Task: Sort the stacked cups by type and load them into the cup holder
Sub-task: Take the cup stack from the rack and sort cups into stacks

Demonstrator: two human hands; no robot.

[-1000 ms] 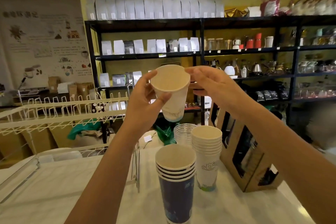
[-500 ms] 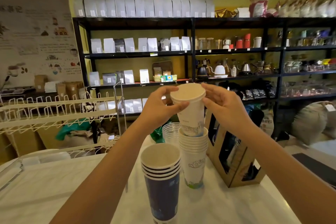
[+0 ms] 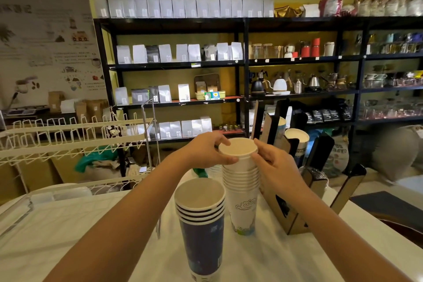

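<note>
The top white cup (image 3: 238, 152) is clamped at its rim by the fingers of both hands, left hand (image 3: 206, 153) and right hand (image 3: 278, 168), on the white stack (image 3: 242, 194) standing on the surface (image 3: 274, 258). It should be pressed down squarely, the stack kept upright.

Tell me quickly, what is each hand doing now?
Left hand: closed on the rim of the top white cup of the white stack.
Right hand: closed on the same cup, from the other side.

The blue cup stack (image 3: 202, 224) runs off the bottom edge; far-right shelf goods (image 3: 393, 46) are blurred.
</note>
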